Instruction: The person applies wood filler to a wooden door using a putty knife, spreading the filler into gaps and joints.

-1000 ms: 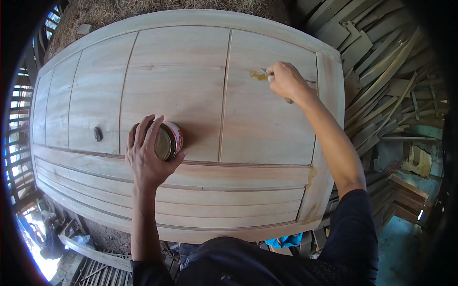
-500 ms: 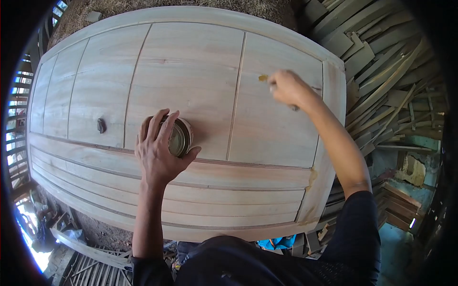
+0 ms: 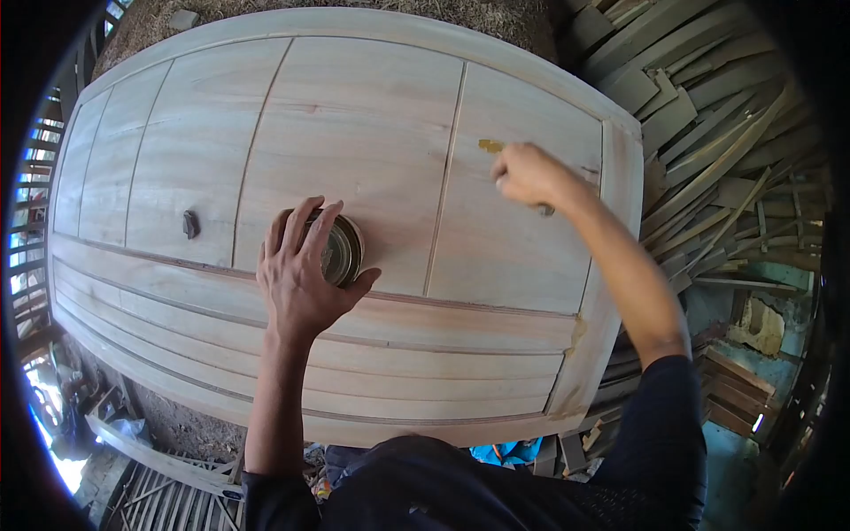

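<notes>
My left hand [image 3: 305,274] curves its fingers over the rim of a round tin can [image 3: 346,252], which stands on a large pale wooden panelled door [image 3: 354,133]. Farther right, my right hand [image 3: 535,180] is closed over the door's right panel. A dark rounded end of a tool [image 3: 544,210] pokes out below that fist; the rest of the tool is hidden. Just beyond the knuckles lies a yellowish-brown smear [image 3: 490,145] on the wood. More of a similar brown filler [image 3: 579,331] marks a frame joint at lower right.
A small dark lump [image 3: 190,225] rests on the door, left of the can. Stacked wood offcuts [image 3: 708,133] crowd the right side. Below left are a long board [image 3: 164,456] and slatted wood [image 3: 173,504]. Blue plastic [image 3: 506,452] shows by the near edge.
My right hand has shifted slightly down and toward me, and the smear beyond it shows wider. My left hand stays on the can. The whole view has moved a little.
</notes>
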Demonstrator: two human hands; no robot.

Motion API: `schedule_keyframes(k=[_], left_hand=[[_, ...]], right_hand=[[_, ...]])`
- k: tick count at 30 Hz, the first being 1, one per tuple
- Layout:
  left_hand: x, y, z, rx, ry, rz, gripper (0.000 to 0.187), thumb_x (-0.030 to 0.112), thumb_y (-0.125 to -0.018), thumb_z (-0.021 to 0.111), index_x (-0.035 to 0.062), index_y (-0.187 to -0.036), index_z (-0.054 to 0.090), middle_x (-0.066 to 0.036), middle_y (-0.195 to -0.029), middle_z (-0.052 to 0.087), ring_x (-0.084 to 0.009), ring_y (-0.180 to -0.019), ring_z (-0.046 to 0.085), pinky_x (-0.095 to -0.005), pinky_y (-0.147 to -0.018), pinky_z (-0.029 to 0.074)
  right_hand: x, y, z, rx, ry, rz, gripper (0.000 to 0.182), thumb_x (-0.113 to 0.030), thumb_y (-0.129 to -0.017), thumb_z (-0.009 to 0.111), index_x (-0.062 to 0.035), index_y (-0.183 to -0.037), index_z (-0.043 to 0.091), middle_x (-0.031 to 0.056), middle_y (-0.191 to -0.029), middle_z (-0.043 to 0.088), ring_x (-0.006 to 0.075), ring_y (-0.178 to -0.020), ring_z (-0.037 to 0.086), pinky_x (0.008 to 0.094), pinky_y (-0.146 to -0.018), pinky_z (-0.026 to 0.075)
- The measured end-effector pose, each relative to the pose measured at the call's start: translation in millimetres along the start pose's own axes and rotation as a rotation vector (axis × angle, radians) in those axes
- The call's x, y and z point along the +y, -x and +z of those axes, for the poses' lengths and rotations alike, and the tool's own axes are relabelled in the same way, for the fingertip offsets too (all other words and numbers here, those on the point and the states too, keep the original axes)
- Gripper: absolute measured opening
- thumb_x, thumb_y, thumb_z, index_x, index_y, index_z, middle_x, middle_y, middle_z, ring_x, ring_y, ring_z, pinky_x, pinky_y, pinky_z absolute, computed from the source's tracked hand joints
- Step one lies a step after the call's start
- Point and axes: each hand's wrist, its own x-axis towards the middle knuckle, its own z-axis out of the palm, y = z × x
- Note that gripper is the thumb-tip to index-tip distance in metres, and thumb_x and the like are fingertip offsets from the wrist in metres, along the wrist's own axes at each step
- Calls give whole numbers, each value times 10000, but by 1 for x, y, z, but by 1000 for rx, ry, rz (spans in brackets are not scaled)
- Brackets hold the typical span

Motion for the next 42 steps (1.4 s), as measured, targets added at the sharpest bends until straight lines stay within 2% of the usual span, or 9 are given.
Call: schedule_keyframes(k=[10,13,16,20,25,31,36,38,42], left_hand=[[-1,-2,0,39,-25,25,822,341,-560,921,133,-1305,643,-72,-1363,581,-331,-1244,541,-500,-977,486],[-1,-1,1,30,-10,5,820,342,-563,922,134,-1306,644,-71,-1365,579,-327,-1249,538,-501,-977,483],[-2,0,0,18,10,-11,820,343,-565,922,136,-1308,644,-68,-1367,577,-322,-1256,534,-503,-979,480],[-2,-2,-1,-9,37,-27,820,348,-566,922,142,-1310,645,-64,-1366,574,-317,-1266,529,-503,-985,478],[-2,0,-2,11,4,4,861,315,-535,937,126,-1319,632,-98,-1372,586,-356,-1239,550,-497,-985,504],[-3,0,0,16,5,-11,833,331,-562,927,138,-1318,635,-78,-1370,580,-338,-1253,537,-496,-996,488],[-2,-2,-2,6,30,-16,815,349,-581,923,153,-1319,639,-63,-1376,571,-325,-1275,520,-499,-1003,475],[-3,1,0,14,27,-14,817,357,-584,925,159,-1323,639,-58,-1379,571,-323,-1285,514,-496,-1005,477],[-2,1,0,0,22,-32,822,363,-580,929,165,-1324,639,-53,-1379,570,-321,-1292,509,-496,-1007,478]], right_hand=[[-25,-11,-24,-339,-169,219,163,-48,-808,619,25,-909,724,257,-881,728,421,-882,716,439,-818,560],[-9,-9,26,213,-69,20,252,-1,-711,600,2,-910,755,271,-951,725,392,-904,724,453,-873,579],[-15,-5,-11,-252,-88,35,254,-47,-772,638,9,-984,764,258,-943,730,388,-918,724,445,-858,580],[-14,-21,-19,-10,-142,131,229,-61,-806,649,19,-996,749,264,-892,729,372,-864,736,437,-816,575],[-36,-6,-27,-352,-169,212,217,10,-805,624,55,-985,736,284,-915,720,422,-905,714,444,-873,565],[-27,-1,61,310,-122,12,239,-2,-875,634,40,-1092,728,177,-1115,695,395,-1031,675,441,-915,533],[-24,-9,3,86,64,-66,258,4,-824,639,24,-1061,740,238,-1048,707,379,-1002,696,413,-872,553],[-42,-22,-48,-373,-108,266,109,49,-733,585,32,-767,686,271,-788,697,393,-822,718,471,-777,578],[-14,-47,-10,-189,-83,175,340,-18,-745,586,6,-1044,747,290,-933,726,391,-874,728,431,-810,573]])
